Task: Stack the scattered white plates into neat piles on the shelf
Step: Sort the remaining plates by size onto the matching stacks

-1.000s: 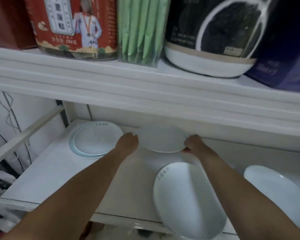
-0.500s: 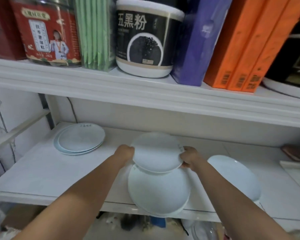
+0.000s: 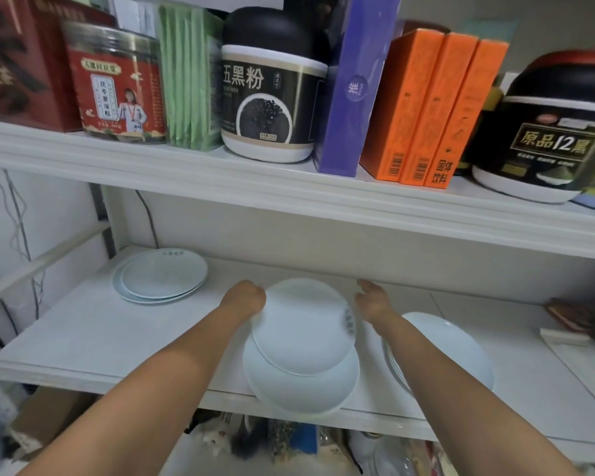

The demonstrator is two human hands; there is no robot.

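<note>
A small white plate (image 3: 301, 326) rests on a larger white plate (image 3: 299, 389) at the middle front of the lower shelf (image 3: 93, 334). My left hand (image 3: 244, 300) grips the small plate's left rim. Just off the plate's right rim, my right hand (image 3: 371, 300) hovers with its fingers apart, holding nothing. A pile of two plates (image 3: 160, 278) sits at the back left. Another pile of plates (image 3: 457, 348) lies at the right, partly hidden behind my right forearm.
The upper shelf (image 3: 289, 187) hangs low over the plates and carries a red tin (image 3: 115, 84), a black jar (image 3: 272, 94), a purple box (image 3: 352, 87) and orange boxes (image 3: 430, 111). A dark flat object (image 3: 574, 317) lies at the far right. Clutter sits below the shelf.
The small plate came forward from the back of the shelf and now sits on the larger front plate. My right hand has let go of its rim.
</note>
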